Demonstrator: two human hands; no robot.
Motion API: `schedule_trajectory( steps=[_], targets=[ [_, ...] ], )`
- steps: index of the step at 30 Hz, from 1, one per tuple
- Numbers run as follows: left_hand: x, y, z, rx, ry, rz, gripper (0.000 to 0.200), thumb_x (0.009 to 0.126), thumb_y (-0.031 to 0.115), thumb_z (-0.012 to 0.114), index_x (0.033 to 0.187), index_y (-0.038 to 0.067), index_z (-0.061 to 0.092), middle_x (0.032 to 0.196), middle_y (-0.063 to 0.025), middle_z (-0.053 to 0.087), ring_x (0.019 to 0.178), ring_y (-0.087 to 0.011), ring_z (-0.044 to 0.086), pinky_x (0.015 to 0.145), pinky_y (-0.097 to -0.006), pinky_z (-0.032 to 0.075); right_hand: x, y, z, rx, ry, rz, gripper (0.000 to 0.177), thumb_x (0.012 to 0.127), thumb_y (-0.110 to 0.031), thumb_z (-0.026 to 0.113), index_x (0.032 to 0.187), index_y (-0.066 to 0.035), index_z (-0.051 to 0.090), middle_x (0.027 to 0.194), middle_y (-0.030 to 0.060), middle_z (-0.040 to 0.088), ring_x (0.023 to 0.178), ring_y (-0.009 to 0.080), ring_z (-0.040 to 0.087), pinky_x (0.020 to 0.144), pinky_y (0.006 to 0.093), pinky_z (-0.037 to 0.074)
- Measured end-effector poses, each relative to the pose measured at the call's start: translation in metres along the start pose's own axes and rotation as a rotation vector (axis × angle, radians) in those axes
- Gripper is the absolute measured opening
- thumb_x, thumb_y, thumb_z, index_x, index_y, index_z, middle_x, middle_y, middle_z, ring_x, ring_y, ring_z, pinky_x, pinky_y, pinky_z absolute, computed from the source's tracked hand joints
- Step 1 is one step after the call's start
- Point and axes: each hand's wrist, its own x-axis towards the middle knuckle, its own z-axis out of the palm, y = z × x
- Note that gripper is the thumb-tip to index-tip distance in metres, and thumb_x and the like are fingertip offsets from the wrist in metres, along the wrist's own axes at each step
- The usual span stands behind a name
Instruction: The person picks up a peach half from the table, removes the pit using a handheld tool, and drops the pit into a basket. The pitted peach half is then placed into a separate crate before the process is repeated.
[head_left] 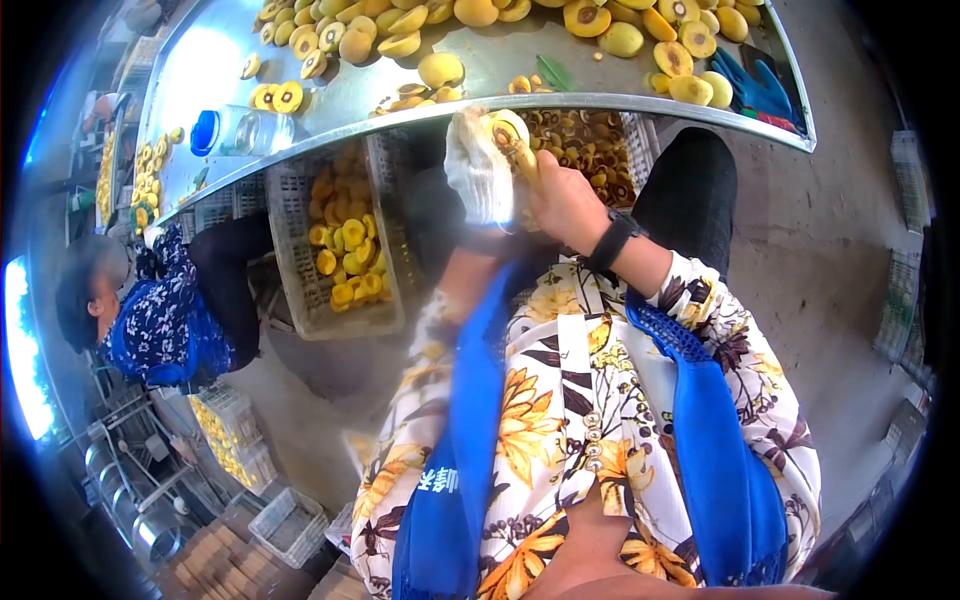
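My left hand [474, 172], in a white knitted glove, is closed around a yellow peach half [508, 128] just off the table's front edge. My bare right hand [568, 203], with a dark band on its wrist, grips a slim pitting tool [524, 162]. The tool's tip meets the cut face of the peach half; its exact shape is too small to tell. Below both hands, a crate of brown-centred pieces [585, 140] sits under the table edge. To the left, a pale plastic crate [392, 300] holds yellow peach halves [350, 240].
Whole and halved peaches [470, 12] are heaped on the metal table [350, 95]. A clear jar with a blue lid [205, 132] lies at left, a blue glove [752, 82] at right. Another person [165, 300] sits at left. Stacked crates [235, 435] stand behind them.
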Motion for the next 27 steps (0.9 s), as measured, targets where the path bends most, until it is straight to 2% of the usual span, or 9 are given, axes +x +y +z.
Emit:
schedule_trajectory(
  steps=[5, 8, 12, 13, 16, 19, 22, 25, 27],
  targets=[
    [-0.002, -0.011, 0.002, 0.195, 0.017, 0.149, 0.043, 0.096, 0.036, 0.039, 0.104, -0.003, 0.057, 0.097, -0.0088, 0.059, 0.084, -0.0134, 0.055, 0.076, -0.0263, 0.046, 0.001, 0.003, 0.007, 0.058, 0.057, 0.039, 0.022, 0.078, -0.01, 0.055, 0.091, 0.002, 0.042, 0.07, 0.0264, 0.055, 0.069, 0.044, 0.055, 0.061, 0.0485, 0.043],
    [0.002, -0.01, -0.003, 0.128, -0.048, 0.058, 0.041, 0.096, 0.035, 0.039, 0.105, -0.001, 0.057, 0.097, -0.0085, 0.06, 0.084, -0.0141, 0.055, 0.076, -0.0266, 0.046, -0.003, 0.006, 0.01, 0.059, 0.039, -0.003, 0.018, 0.079, -0.009, 0.053, 0.09, 0.002, 0.043, 0.071, 0.0263, 0.056, 0.069, 0.0441, 0.056, 0.062, 0.0489, 0.044],
    [0.004, 0.0, 0.001, 0.065, -0.033, 0.049, 0.045, 0.097, 0.039, 0.035, 0.099, -0.001, 0.056, 0.095, -0.0077, 0.058, 0.084, -0.0148, 0.054, 0.075, -0.0268, 0.045, -0.003, 0.003, 0.018, 0.023, 0.061, 0.006, 0.014, 0.081, -0.007, 0.048, 0.09, 0.001, 0.044, 0.073, 0.0278, 0.059, 0.071, 0.0449, 0.058, 0.064, 0.0497, 0.045],
    [0.003, 0.004, 0.004, -0.008, -0.017, -0.037, 0.047, 0.097, 0.04, 0.034, 0.098, -0.001, 0.055, 0.094, -0.0079, 0.057, 0.083, -0.0146, 0.053, 0.076, -0.0271, 0.045, -0.001, 0.003, 0.02, 0.018, 0.087, -0.005, 0.013, 0.081, -0.006, 0.048, 0.09, 0.001, 0.044, 0.072, 0.0278, 0.058, 0.071, 0.0452, 0.057, 0.064, 0.0499, 0.045],
    [0.003, 0.002, 0.006, 0.042, -0.007, 0.069, 0.045, 0.097, 0.038, 0.035, 0.1, -0.001, 0.055, 0.095, -0.0084, 0.057, 0.084, -0.0152, 0.053, 0.076, -0.0276, 0.045, 0.004, 0.009, 0.022, -0.055, 0.1, -0.042, 0.018, 0.081, -0.011, 0.052, 0.09, 0.002, 0.043, 0.068, 0.025, 0.055, 0.067, 0.0427, 0.056, 0.059, 0.0488, 0.044],
    [-0.001, 0.007, 0.009, -0.046, -0.008, -0.022, 0.044, 0.097, 0.037, 0.036, 0.101, -0.002, 0.055, 0.096, -0.0089, 0.057, 0.085, -0.016, 0.054, 0.077, -0.0278, 0.045, -0.002, 0.0, 0.011, 0.053, 0.093, 0.024, 0.018, 0.083, -0.012, 0.051, 0.089, 0.002, 0.043, 0.067, 0.0268, 0.055, 0.066, 0.0436, 0.055, 0.06, 0.0492, 0.043],
    [-0.001, 0.006, 0.008, 0.053, -0.016, 0.073, 0.043, 0.097, 0.036, 0.037, 0.099, -0.002, 0.057, 0.094, -0.0081, 0.058, 0.084, -0.0159, 0.054, 0.076, -0.0269, 0.045, -0.004, 0.001, 0.013, 0.076, 0.113, 0.012, 0.018, 0.083, -0.012, 0.052, 0.088, 0.002, 0.042, 0.066, 0.0282, 0.055, 0.067, 0.0449, 0.055, 0.061, 0.0492, 0.044],
    [0.001, 0.013, 0.005, 0.159, -0.067, 0.082, 0.042, 0.097, 0.035, 0.039, 0.095, -0.002, 0.058, 0.09, -0.0079, 0.06, 0.079, -0.0141, 0.055, 0.073, -0.025, 0.046, -0.004, 0.0, 0.012, 0.098, 0.061, 0.036, 0.021, 0.082, -0.013, 0.053, 0.09, 0.003, 0.043, 0.07, 0.0285, 0.056, 0.071, 0.0451, 0.056, 0.064, 0.048, 0.045],
    [0.011, 0.01, -0.003, 0.141, -0.163, 0.01, 0.042, 0.096, 0.035, 0.041, 0.093, -0.003, 0.059, 0.086, -0.0083, 0.061, 0.075, -0.0125, 0.055, 0.069, -0.0235, 0.046, -0.006, -0.003, 0.007, 0.09, 0.011, 0.051, 0.023, 0.081, -0.014, 0.055, 0.092, 0.003, 0.043, 0.074, 0.0284, 0.057, 0.073, 0.0449, 0.057, 0.065, 0.0467, 0.045]
  ],
)
